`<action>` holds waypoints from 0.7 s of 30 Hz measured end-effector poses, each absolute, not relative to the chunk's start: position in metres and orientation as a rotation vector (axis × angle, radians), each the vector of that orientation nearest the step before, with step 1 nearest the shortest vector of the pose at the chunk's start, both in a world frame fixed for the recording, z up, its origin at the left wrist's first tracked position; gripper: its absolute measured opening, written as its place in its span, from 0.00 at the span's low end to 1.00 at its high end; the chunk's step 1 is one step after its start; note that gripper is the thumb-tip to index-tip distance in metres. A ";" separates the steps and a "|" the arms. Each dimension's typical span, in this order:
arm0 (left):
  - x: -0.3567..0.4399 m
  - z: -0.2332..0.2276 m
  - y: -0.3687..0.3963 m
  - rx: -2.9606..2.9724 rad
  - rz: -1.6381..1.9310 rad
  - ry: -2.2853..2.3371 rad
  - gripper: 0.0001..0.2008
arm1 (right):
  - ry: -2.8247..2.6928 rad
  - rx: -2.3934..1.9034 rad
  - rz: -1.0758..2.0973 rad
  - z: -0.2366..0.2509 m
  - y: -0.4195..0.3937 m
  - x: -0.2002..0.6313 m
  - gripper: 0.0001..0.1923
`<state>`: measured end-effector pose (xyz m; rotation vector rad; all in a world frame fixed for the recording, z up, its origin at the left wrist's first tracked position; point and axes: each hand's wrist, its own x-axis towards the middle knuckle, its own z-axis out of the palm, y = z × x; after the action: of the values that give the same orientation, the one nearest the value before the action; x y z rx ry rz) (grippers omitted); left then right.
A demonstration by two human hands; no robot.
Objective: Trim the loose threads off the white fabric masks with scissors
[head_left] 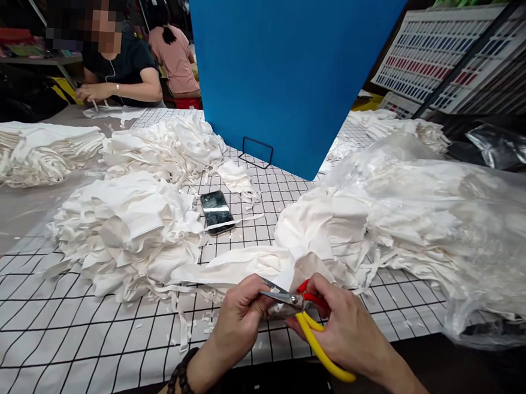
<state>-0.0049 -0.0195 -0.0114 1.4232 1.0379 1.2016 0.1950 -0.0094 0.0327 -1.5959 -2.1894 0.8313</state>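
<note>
My right hand is wrapped round a pair of scissors with one red and one yellow handle. The blades point left and stand slightly apart beside the fingertips of my left hand. Those fingers pinch the edge of a white cloth piece; the exact bit between them is hidden. The cloth stretches over the table just behind both hands. Small white snippets lie around my left hand. Past the cloth lies a black phone with a thin white strip across its lower end.
A heap of white cloth pieces lies at left, with a folded stack beyond. More cloth in clear plastic fills the right. A tall blue panel stands on the grid-patterned tablecloth. Two people sit at back left.
</note>
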 end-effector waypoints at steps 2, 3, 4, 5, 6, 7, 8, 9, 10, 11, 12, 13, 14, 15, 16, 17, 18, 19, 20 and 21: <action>-0.006 -0.012 -0.020 1.400 1.178 1.027 0.10 | -2.210 -1.618 0.785 0.032 -0.009 0.196 0.17; -0.006 -0.011 -0.020 1.398 1.167 1.027 0.10 | -2.224 -1.623 0.767 0.032 -0.009 0.196 0.17; -0.006 -0.011 -0.020 1.399 1.158 1.031 0.10 | -2.236 -1.621 0.758 0.032 -0.009 0.196 0.17; -0.007 -0.010 -0.019 1.404 1.151 1.034 0.10 | -2.246 -1.613 0.759 0.034 -0.009 0.196 0.17; -0.007 -0.009 -0.019 1.411 1.149 1.035 0.10 | -2.252 -1.600 0.766 0.035 -0.009 0.195 0.17; -0.008 -0.007 -0.018 1.418 1.150 1.033 0.09 | -2.256 -1.586 0.776 0.037 -0.009 0.195 0.18; -0.008 -0.006 -0.017 1.424 1.152 1.029 0.09 | -2.259 -1.573 0.786 0.039 -0.009 0.195 0.18; -0.009 -0.005 -0.017 1.430 1.155 1.025 0.09 | -2.261 -1.565 0.791 0.040 -0.009 0.194 0.18; -0.009 -0.004 -0.016 1.438 1.154 1.022 0.09 | -2.262 -1.561 0.791 0.040 -0.008 0.194 0.17; -0.009 -0.003 -0.016 1.447 1.151 1.018 0.09 | -2.262 -1.560 0.785 0.039 -0.008 0.193 0.17; -0.010 -0.003 -0.015 1.453 1.145 1.014 0.09 | -2.259 -1.560 0.777 0.038 -0.008 0.193 0.18; -0.010 -0.003 -0.015 1.457 1.137 1.009 0.09 | -2.251 -1.561 0.774 0.035 -0.007 0.193 0.18; -0.010 -0.003 -0.015 1.457 1.131 1.006 0.09 | -2.239 -1.560 0.786 0.032 -0.007 0.193 0.19; -0.010 -0.002 -0.015 1.453 1.125 1.005 0.09 | -2.221 -1.557 0.819 0.029 -0.007 0.193 0.20; -0.010 -0.002 -0.015 1.450 1.116 1.005 0.09 | -2.196 -1.552 0.869 0.026 -0.008 0.194 0.22; -0.010 -0.002 -0.015 1.451 1.106 1.010 0.10 | -2.163 -1.545 0.928 0.023 -0.008 0.195 0.23; -0.010 -0.002 -0.014 1.467 1.091 1.022 0.10 | -2.119 -1.533 0.993 0.020 -0.009 0.197 0.23; -0.010 -0.003 -0.014 1.507 1.072 1.049 0.11 | -2.062 -1.517 1.057 0.017 -0.009 0.200 0.23; -0.010 -0.005 -0.012 1.573 1.051 1.099 0.12 | -1.989 -1.501 1.116 0.015 -0.010 0.204 0.23; -0.010 -0.008 -0.011 1.666 1.030 1.179 0.11 | -1.898 -1.489 1.169 0.013 -0.009 0.210 0.22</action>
<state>-0.0097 -0.0112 -0.0077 1.6655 1.1790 1.0298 0.2099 -0.0094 0.0133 -1.4887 -1.8982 1.1686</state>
